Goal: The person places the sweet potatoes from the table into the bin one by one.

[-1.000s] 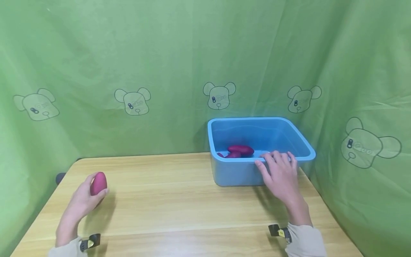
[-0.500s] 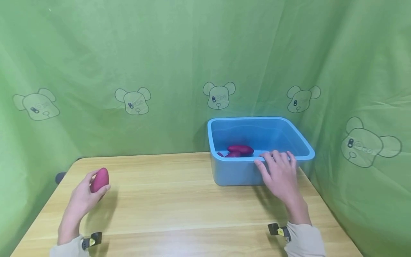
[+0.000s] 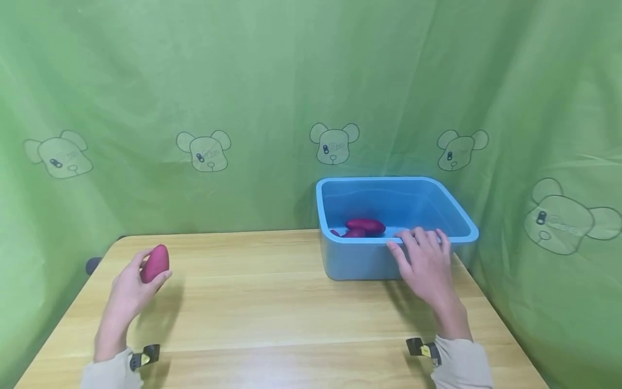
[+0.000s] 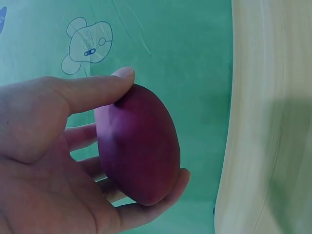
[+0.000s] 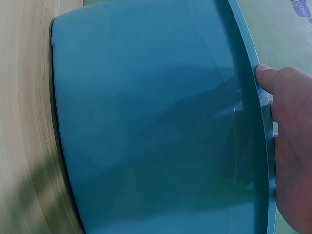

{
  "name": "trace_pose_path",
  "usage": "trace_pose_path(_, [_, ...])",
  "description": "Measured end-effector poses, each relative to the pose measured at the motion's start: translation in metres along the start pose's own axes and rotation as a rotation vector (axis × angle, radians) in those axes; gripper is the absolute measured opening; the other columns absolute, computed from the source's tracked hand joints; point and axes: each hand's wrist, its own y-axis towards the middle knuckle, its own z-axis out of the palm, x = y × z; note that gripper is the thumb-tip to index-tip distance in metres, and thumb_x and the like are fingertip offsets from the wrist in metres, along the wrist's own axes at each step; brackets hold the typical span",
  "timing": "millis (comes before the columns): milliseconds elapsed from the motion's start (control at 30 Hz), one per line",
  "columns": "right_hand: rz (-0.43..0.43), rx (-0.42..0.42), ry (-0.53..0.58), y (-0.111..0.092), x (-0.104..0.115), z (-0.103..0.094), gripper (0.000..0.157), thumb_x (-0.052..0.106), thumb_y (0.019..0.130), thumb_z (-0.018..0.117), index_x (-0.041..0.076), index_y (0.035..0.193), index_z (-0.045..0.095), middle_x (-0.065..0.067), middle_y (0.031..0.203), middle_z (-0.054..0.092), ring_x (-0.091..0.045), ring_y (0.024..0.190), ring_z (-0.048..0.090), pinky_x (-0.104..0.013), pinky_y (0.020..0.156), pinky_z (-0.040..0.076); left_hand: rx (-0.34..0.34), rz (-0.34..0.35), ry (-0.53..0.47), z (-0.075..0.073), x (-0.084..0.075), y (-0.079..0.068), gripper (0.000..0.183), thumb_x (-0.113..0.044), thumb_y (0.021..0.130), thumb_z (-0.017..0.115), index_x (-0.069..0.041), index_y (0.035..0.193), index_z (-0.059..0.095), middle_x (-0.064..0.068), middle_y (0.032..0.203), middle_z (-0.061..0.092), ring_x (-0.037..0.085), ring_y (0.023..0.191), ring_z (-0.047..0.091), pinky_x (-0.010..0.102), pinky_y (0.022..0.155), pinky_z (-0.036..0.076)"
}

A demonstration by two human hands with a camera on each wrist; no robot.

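Note:
My left hand (image 3: 128,289) holds a smooth purple-red sweet potato (image 3: 156,263) above the left side of the table, its shadow falling on the wood. In the left wrist view the thumb lies on one end of the sweet potato (image 4: 141,146) and the curled fingers support its back and other end. My right hand (image 3: 427,270) grips the near rim of a blue plastic bin (image 3: 335,259), fingers over the rim and thumb on the outer side. Inside the bin several purple-red sweet potatoes (image 3: 366,226) lie toward the left; the near wall partly hides them.
The bin stands at the back right of a light wooden table (image 3: 262,308). A green curtain (image 3: 262,108) with bear-head drawings hangs behind the table and along its sides. A small dark round thing (image 3: 92,265) shows beyond the left table edge.
My left hand has moved up and slightly right with the sweet potato, which tilts a little more. My right hand has stayed on the bin rim.

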Motion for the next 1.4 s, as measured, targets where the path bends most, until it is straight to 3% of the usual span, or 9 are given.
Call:
trace_pose_path(167, [0.004,0.0,0.003,-0.001,0.0,0.0,0.034,0.04,0.105,0.055,0.01,0.116,0.066,-0.014,0.11,0.062,-0.042,0.116,0.05,-0.07,0.114,0.016,-0.017,0.024,-0.002,0.001,-0.005,0.002,0.072,-0.025,0.097,0.072,0.008,0.15,0.036,0.038,0.131,0.053,0.047,0.099,0.064,0.042,0.071,0.056])
trace_pose_path(767, [0.014,0.018,0.005,0.006,0.003,-0.006,0.034,0.04,0.105,0.055,0.009,0.116,0.065,-0.016,0.109,0.061,-0.042,0.116,0.049,-0.069,0.116,0.015,-0.043,0.067,-0.027,0.005,-0.025,0.015,0.067,-0.014,0.095,0.075,0.005,0.149,0.041,0.036,0.13,0.056,0.049,0.1,0.064,0.051,0.077,0.058])
trace_pose_path(1067, [0.02,0.03,0.003,0.007,0.005,-0.007,0.034,0.039,0.105,0.054,0.009,0.116,0.065,-0.016,0.11,0.061,-0.042,0.116,0.049,-0.07,0.115,0.015,-0.05,0.081,-0.014,0.009,-0.032,0.021,0.068,-0.012,0.094,0.076,0.005,0.15,0.042,0.038,0.134,0.054,0.053,0.107,0.06,0.063,0.084,0.055])
trace_pose_path(1400, [0.023,0.034,0.001,0.008,0.007,-0.009,0.034,0.04,0.105,0.054,0.009,0.116,0.065,-0.015,0.11,0.061,-0.042,0.116,0.05,-0.07,0.115,0.015,-0.05,0.102,-0.037,0.015,-0.042,0.027,0.068,-0.014,0.095,0.075,0.003,0.151,0.041,0.037,0.136,0.053,0.054,0.11,0.06,0.064,0.085,0.056])
